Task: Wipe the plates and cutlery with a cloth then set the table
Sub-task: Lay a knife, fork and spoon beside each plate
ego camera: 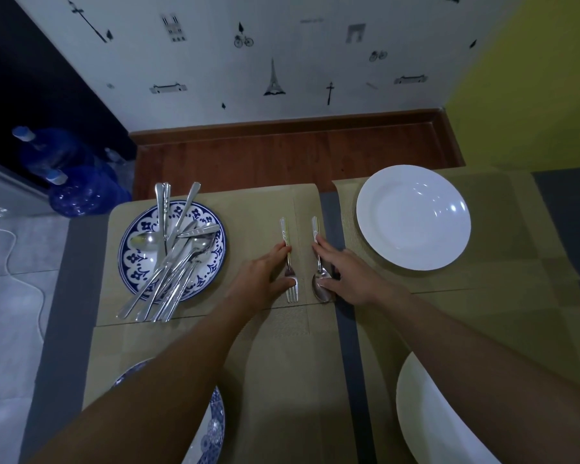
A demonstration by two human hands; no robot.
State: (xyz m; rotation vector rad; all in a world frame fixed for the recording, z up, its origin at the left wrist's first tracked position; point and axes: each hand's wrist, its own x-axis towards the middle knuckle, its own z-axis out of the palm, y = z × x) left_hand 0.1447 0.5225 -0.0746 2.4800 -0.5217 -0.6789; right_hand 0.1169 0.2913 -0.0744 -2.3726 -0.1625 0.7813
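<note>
A fork (290,262) and a spoon (319,262) lie side by side on the tan placemat (255,209), handles pointing away from me. My left hand (265,279) rests against the fork, index finger along its handle and thumb at its tines. My right hand (349,276) lies on the spoon, index finger on the handle and thumb on the bowl. A blue-patterned plate (138,259) at the left carries a pile of several pieces of cutlery (171,259). A white plate (413,217) sits on the mat to the right. No cloth is in view.
Another white plate (429,416) is cut off at the lower right, and a blue-patterned plate (211,426) shows under my left forearm. Blue water bottles (77,192) stand on the floor at the left. The wall lies beyond the table's far edge.
</note>
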